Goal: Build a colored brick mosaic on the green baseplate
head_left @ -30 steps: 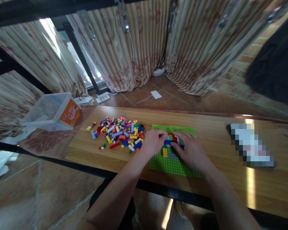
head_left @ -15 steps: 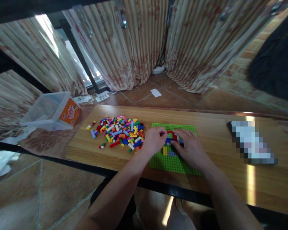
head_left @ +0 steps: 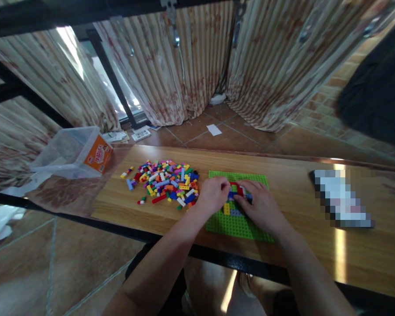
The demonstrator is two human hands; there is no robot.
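Observation:
A green studded baseplate (head_left: 237, 226) lies on the wooden table (head_left: 292, 193) in front of me. A small build of red, blue, yellow and grey bricks (head_left: 234, 197) stands on it. My left hand (head_left: 212, 195) rests at the build's left side with its fingers curled and pinched against the bricks. My right hand (head_left: 261, 206) lies on the right side, fingertips pressed on the red brick at the top of the build. A loose pile of coloured bricks (head_left: 166, 182) sits on the table just left of my left hand.
A clear plastic tub with an orange label (head_left: 74, 151) stands off the table's left end. A blurred-out flat object (head_left: 340, 197) lies on the table at the right. Striped curtains hang behind, and a black bar runs along the table's near edge.
Both hands stay on the brick build with only slight finger shifts. The view itself has wobbled a little.

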